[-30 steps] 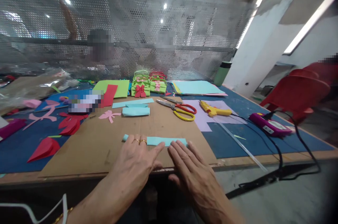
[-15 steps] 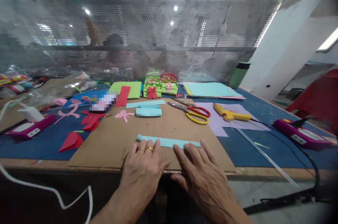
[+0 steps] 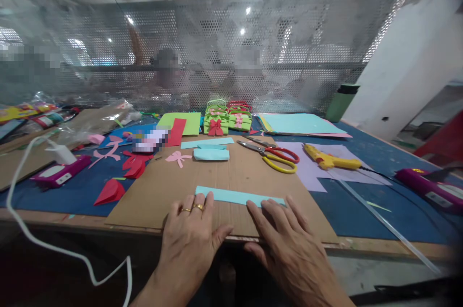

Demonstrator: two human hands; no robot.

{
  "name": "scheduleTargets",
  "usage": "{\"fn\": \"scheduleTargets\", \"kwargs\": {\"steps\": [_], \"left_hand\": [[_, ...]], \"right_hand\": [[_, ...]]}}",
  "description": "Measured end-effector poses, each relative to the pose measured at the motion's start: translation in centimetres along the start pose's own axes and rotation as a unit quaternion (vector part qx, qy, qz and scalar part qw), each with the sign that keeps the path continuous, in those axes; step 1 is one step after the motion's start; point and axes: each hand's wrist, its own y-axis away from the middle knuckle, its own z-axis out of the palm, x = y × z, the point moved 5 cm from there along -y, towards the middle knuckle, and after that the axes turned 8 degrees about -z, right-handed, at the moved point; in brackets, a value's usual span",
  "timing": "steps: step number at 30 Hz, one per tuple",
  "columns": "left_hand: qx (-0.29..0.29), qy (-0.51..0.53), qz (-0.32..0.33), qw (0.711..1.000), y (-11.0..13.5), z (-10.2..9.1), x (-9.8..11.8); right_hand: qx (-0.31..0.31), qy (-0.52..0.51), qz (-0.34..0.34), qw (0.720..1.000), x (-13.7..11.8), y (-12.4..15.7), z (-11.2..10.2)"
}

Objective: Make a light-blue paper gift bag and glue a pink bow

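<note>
A light-blue paper strip point(image 3: 231, 196) lies flat across the near part of a brown cardboard sheet point(image 3: 173, 201). My left hand point(image 3: 191, 230), with two rings on its fingers, rests at the strip's left end, fingertips on its lower edge. On the strip's right end lie the fingertips of my right hand point(image 3: 285, 232). Both hands have their fingers stretched out, and neither grips anything. Farther up the cardboard are a folded light-blue paper piece point(image 3: 211, 154), another light-blue strip point(image 3: 208, 142) and a pink paper bow point(image 3: 178, 158).
Scissors with red and yellow handles point(image 3: 278, 156) lie on the cardboard's right. Beyond them a yellow glue gun point(image 3: 331, 158) rests on lilac paper. Small green paper bags point(image 3: 216, 123) stand at the back, beside stacked coloured sheets point(image 3: 307, 123). Red paper pieces point(image 3: 110, 192) lie left.
The whole view has shifted, so the table things appear farther right. My left hand has slid slightly left and down relative to the strip; my right hand stays at its right end.
</note>
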Motion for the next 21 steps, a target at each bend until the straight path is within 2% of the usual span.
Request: {"fn": "scheduleTargets", "kwargs": {"steps": [6, 11, 13, 16, 21], "left_hand": [[-0.021, -0.025, -0.001, 0.999, -0.3, -0.3, -1.6], [-0.039, -0.038, 0.015, 0.998, -1.8, -0.5, -2.0], [-0.031, -0.034, 0.044, 0.998, -2.7, -0.2, -1.7], [-0.022, -0.025, 0.121, 0.992, -3.8, 0.3, -0.9], [0.016, -0.004, 0.24, 0.971, -4.3, 0.4, 1.0]], "right_hand": [[0.006, -0.032, -0.009, 0.999, 0.1, -0.1, -0.6], [0.009, -0.099, -0.009, 0.995, 1.7, -0.8, -1.3], [-0.02, -0.119, -0.023, 0.992, 2.5, -1.5, -1.1], [-0.071, -0.112, -0.04, 0.99, 3.3, -2.5, -0.6], [-0.075, -0.068, -0.08, 0.992, 2.9, -4.0, -1.2]]}}
